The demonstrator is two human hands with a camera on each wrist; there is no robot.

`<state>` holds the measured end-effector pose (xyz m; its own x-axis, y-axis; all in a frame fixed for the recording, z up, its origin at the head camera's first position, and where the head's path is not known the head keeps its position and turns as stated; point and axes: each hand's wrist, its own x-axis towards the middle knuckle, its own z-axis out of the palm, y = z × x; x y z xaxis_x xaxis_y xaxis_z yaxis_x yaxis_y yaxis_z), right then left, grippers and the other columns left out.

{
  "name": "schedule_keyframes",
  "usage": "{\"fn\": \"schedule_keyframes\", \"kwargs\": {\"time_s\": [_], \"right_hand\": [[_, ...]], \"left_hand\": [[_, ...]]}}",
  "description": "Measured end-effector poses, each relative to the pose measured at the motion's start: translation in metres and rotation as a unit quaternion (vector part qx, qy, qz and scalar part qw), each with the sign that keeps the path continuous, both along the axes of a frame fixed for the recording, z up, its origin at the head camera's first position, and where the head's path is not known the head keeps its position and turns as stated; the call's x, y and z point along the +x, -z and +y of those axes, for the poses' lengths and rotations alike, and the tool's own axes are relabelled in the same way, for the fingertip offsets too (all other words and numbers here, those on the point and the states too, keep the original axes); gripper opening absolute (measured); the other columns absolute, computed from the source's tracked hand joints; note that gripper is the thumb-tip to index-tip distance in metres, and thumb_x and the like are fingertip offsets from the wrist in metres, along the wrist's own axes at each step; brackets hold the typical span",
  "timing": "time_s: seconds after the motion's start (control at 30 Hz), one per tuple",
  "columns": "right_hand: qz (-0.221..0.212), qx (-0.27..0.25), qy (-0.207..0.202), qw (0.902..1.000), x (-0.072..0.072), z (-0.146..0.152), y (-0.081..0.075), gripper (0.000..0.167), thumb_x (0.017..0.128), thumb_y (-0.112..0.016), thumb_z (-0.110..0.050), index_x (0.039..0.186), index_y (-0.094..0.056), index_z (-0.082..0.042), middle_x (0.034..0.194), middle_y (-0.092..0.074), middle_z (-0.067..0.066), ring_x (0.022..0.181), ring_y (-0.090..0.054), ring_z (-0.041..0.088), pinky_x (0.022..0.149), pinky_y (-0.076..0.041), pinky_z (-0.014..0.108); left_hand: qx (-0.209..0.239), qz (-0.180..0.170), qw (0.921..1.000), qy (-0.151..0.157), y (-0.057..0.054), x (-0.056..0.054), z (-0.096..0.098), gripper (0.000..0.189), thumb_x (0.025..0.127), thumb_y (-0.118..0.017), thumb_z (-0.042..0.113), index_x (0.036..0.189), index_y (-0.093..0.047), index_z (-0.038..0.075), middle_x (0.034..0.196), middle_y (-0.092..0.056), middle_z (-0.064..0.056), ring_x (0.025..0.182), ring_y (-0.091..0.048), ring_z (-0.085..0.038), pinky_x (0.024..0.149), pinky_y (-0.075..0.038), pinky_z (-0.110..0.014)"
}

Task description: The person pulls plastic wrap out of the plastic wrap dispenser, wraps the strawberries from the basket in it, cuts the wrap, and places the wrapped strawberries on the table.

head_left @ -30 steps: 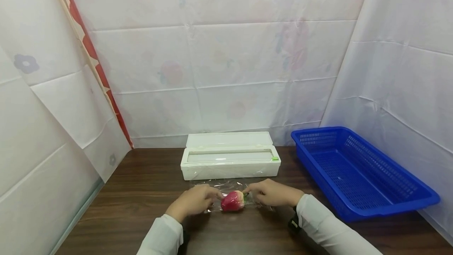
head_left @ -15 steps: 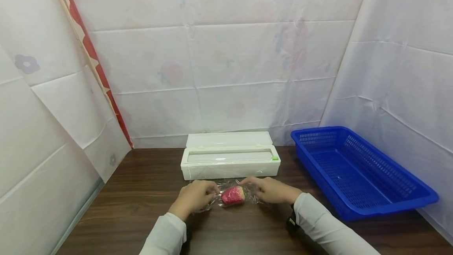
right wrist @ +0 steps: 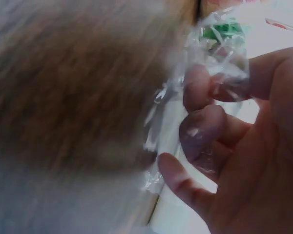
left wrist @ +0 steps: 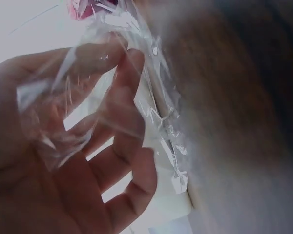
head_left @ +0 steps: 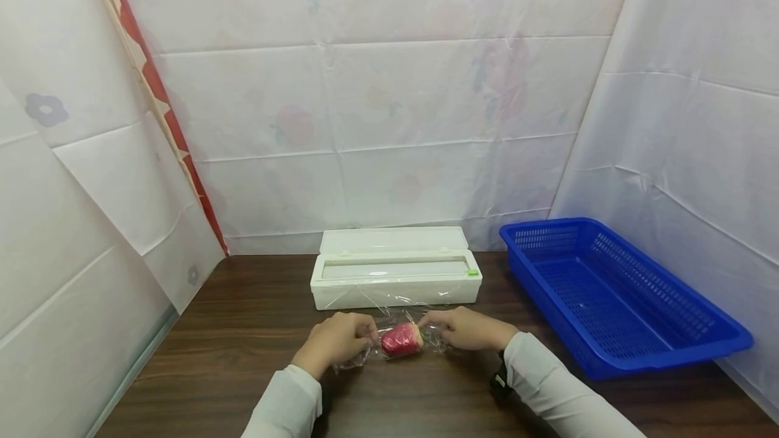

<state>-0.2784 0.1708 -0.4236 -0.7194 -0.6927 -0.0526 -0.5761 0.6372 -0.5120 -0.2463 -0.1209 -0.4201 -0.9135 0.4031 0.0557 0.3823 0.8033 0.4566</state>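
Observation:
A red fruit-shaped thing point(head_left: 399, 340) with a cream end and a bit of green lies between the two hands, wrapped in clear cling film point(head_left: 394, 317). My left hand point(head_left: 337, 339) is at its left; in the left wrist view the thumb and index fingertips pinch the film, and a loose flap hangs over the palm. At the cream end, my right hand point(head_left: 471, 329) pinches crumpled film between thumb and index finger, its other fingers curled. The green part point(right wrist: 225, 30) shows through the film in the right wrist view.
Behind the hands stands a white cling film box point(head_left: 395, 295) with its lid up and a roll inside. A blue perforated basket point(head_left: 615, 313) sits to the right on the dark wooden table point(head_left: 243, 330). White sheeting point(head_left: 389, 100) encloses the back and sides.
The fruit-shaped thing has rolled a little and more film now covers it. My left hand has gone from touching its side to pinching film; the right hand has shifted slightly.

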Motion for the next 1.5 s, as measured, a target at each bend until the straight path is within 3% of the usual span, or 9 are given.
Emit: {"fn": "schedule_keyframes", "kwargs": {"time_s": [0.13,0.3,0.4,0.53,0.67,0.8,1.07,1.3,1.5], "right_hand": [[-0.007,0.013,-0.009,0.9998,0.003,-0.003,-0.004,0.040,0.093,-0.053,0.003,0.121,-0.064,-0.024,0.073,-0.055,-0.009,0.051,-0.043,0.002,0.051,-0.041,0.022],[-0.011,0.013,-0.019,0.9997,0.006,-0.008,-0.005,0.056,0.092,-0.052,0.004,0.135,-0.056,-0.032,0.064,-0.048,-0.006,0.048,-0.042,0.003,0.048,-0.041,0.021],[0.000,0.012,-0.019,0.9998,0.007,-0.009,-0.003,0.062,0.092,-0.051,0.004,0.139,-0.055,-0.036,0.058,-0.039,-0.010,0.047,-0.040,0.003,0.047,-0.039,0.020],[0.011,0.011,-0.019,0.9997,0.008,-0.008,-0.002,0.062,0.089,-0.052,0.005,0.137,-0.058,-0.034,0.058,-0.037,-0.012,0.047,-0.039,0.002,0.047,-0.038,0.020],[0.011,0.013,-0.023,0.9996,0.007,-0.007,-0.002,0.062,0.089,-0.052,0.005,0.137,-0.058,-0.033,0.058,-0.033,-0.011,0.047,-0.038,0.003,0.047,-0.038,0.020],[0.016,0.012,-0.026,0.9994,0.006,-0.006,-0.001,0.061,0.089,-0.052,0.005,0.137,-0.058,-0.032,0.059,-0.035,-0.011,0.048,-0.037,0.003,0.048,-0.038,0.019],[-0.002,0.005,-0.024,0.9997,0.006,-0.005,0.002,0.054,0.093,-0.053,0.001,0.138,-0.057,-0.029,0.060,-0.040,-0.012,0.047,-0.039,0.001,0.047,-0.037,0.018],[-0.023,-0.020,-0.010,0.9995,0.006,0.003,0.000,0.040,0.099,-0.051,-0.002,0.135,-0.058,-0.016,0.065,-0.054,-0.011,0.049,-0.045,0.002,0.049,-0.042,0.021],[-0.030,-0.032,0.003,0.9990,0.004,0.012,-0.003,0.029,0.104,-0.052,-0.011,0.131,-0.061,-0.015,0.066,-0.054,-0.009,0.051,-0.046,0.003,0.052,-0.045,0.024]], "left_hand": [[0.016,-0.032,0.9988,0.035,-0.002,0.001,-0.003,0.012,0.089,-0.073,0.016,0.085,-0.069,0.025,0.073,-0.061,0.013,0.064,-0.052,-0.009,0.059,-0.044,-0.041],[0.038,-0.052,0.9941,0.088,-0.003,0.003,-0.005,0.009,0.090,-0.068,0.009,0.086,-0.070,0.017,0.076,-0.063,0.009,0.063,-0.051,-0.008,0.060,-0.044,-0.034],[0.044,-0.053,0.9926,0.101,-0.005,0.004,-0.006,0.013,0.088,-0.062,0.005,0.088,-0.071,0.014,0.077,-0.064,0.007,0.061,-0.051,-0.009,0.059,-0.045,-0.033],[0.017,-0.023,0.9962,0.082,-0.012,0.007,-0.007,0.012,0.086,-0.062,0.008,0.089,-0.071,0.016,0.084,-0.062,0.006,0.071,-0.053,-0.012,0.067,-0.049,-0.038],[-0.007,0.060,0.9973,0.043,-0.020,0.014,0.004,0.013,0.084,-0.066,0.015,0.096,-0.072,0.018,0.093,-0.063,0.004,0.083,-0.057,-0.014,0.073,-0.050,-0.043],[0.013,0.127,0.9906,0.049,-0.024,0.018,0.023,0.023,0.088,-0.072,0.023,0.109,-0.073,0.013,0.103,-0.070,0.001,0.091,-0.064,-0.016,0.078,-0.052,-0.044],[0.005,0.106,0.9917,0.072,-0.010,0.022,0.045,0.047,0.080,-0.085,0.038,0.118,-0.069,0.015,0.110,-0.068,0.002,0.101,-0.065,-0.015,0.087,-0.053,-0.046],[0.024,0.079,0.9943,0.068,-0.002,0.020,0.047,0.051,0.074,-0.090,0.029,0.117,-0.064,0.022,0.104,-0.066,0.001,0.094,-0.065,-0.016,0.078,-0.056,-0.042],[0.030,0.074,0.9942,0.072,0.000,0.018,0.044,0.049,0.075,-0.089,0.026,0.117,-0.064,0.023,0.102,-0.068,0.001,0.094,-0.064,-0.015,0.079,-0.055,-0.040]]}}
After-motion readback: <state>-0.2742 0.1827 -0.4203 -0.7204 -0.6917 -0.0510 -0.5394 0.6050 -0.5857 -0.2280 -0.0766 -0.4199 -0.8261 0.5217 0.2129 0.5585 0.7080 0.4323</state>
